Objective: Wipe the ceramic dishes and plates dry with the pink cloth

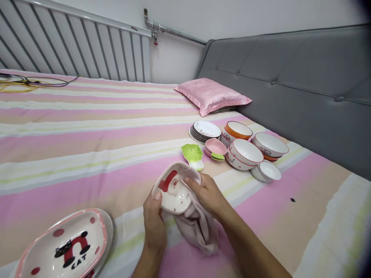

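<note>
A: Begin at the left. Count?

B: Cables (20,90): at least two, one yellow, one dark, near the far edge of the bed (72,162). Nearer, at left: one cat dish (43,251), pink-rimmed, lettered CAT, set on at least one pale-rimmed plate (110,231).

A: Noted. Hands next: state of each?

B: Left hand (155,220): curled closed on the left side of one white dish (174,199), thumb on the rim. Dish printed with a red patch, held tilted above the bed, toward the near side. Right hand (210,193): closed on the opposite rim, thumb inside, also gripping one pale cloth (197,227), bunched at the dish and hanging below.

A: Continue rightward, toward the headboard edge.

B: One green dish (193,154). One stack of plates (207,128), layers too tight to count. One pink pillow (214,94), near the far right corner. Two pink dishes (216,146), nested. Large bowls in three groups: orange-banded bowl (237,134), red-rimmed bowl (246,152) and far-right bowl (271,144) on top. Totals uncertain. One stack of small white dishes (269,170), several, number unclear. Along the right edge: one grey headboard (304,69).
</note>
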Action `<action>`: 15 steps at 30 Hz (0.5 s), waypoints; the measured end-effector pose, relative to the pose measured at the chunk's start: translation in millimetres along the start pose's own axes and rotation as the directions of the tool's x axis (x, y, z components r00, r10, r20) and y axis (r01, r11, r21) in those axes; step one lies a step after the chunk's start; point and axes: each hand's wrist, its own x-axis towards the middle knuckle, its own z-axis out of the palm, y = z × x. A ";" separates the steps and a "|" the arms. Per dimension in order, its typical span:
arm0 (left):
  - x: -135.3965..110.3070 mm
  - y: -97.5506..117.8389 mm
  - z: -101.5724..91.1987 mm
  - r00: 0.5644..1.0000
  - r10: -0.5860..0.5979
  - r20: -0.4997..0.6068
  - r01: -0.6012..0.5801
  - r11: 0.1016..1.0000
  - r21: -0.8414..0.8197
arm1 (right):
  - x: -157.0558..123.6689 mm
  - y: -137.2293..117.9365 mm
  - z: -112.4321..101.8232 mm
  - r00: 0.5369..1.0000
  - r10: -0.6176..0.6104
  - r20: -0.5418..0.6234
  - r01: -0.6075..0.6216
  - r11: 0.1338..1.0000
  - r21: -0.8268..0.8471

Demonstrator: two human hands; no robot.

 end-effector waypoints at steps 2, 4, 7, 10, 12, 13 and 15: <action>-0.2 4.2 3.2 0.992 -0.111 0.053 0.114 0.992 -0.058 | 1.7 -3.6 -13.8 0.996 -0.080 -0.029 0.071 0.971 -0.229; -0.9 8.0 5.3 0.976 -0.189 0.108 0.196 0.979 -0.057 | 0.5 -9.4 -23.7 0.988 -0.153 0.006 0.143 0.909 -0.392; -2.1 11.1 6.2 0.951 -0.244 0.189 0.251 0.968 -0.014 | -4.5 -17.4 -30.3 0.973 -0.204 0.109 0.231 0.809 -0.540; -3.2 11.4 5.6 0.933 -0.276 0.230 0.272 0.961 0.051 | -9.0 -19.9 -29.9 0.960 -0.187 0.206 0.276 0.726 -0.630; -3.7 11.0 5.2 0.927 -0.296 0.229 0.284 0.955 0.082 | -10.1 -18.8 -28.3 0.958 -0.173 0.227 0.283 0.686 -0.670; -3.8 10.9 5.2 0.927 -0.298 0.227 0.285 0.954 0.089 | -10.1 -17.9 -27.6 0.959 -0.173 0.227 0.283 0.674 -0.683; -4.0 10.6 5.5 0.928 -0.289 0.234 0.276 0.957 0.087 | -9.2 -16.2 -26.6 0.957 -0.180 0.227 0.289 0.663 -0.691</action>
